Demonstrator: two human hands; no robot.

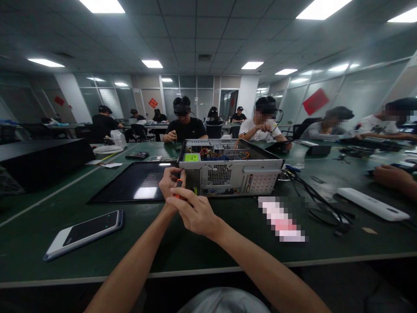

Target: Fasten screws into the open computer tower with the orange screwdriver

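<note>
A silver computer case [257, 167] lies on its side with its rear panel facing me and its upper side uncovered, wires and a green-labelled power supply [192, 157] showing inside. At the left corner of that panel, my right hand [198, 213] is closed round the handle of an orange and black screwdriver [179, 184]. The fingers of my left hand [167, 183] are pinched about the front of the same screwdriver, against the case corner. Its tip is hidden by the fingers.
A black side panel [127, 182] lies left of the case. Nearer me is a white-edged phone-like device [87, 230]. Black cables [321, 204] and a white power strip [371, 203] lie to the right. A co-worker's hand [392, 178] rests at the right; others sit opposite.
</note>
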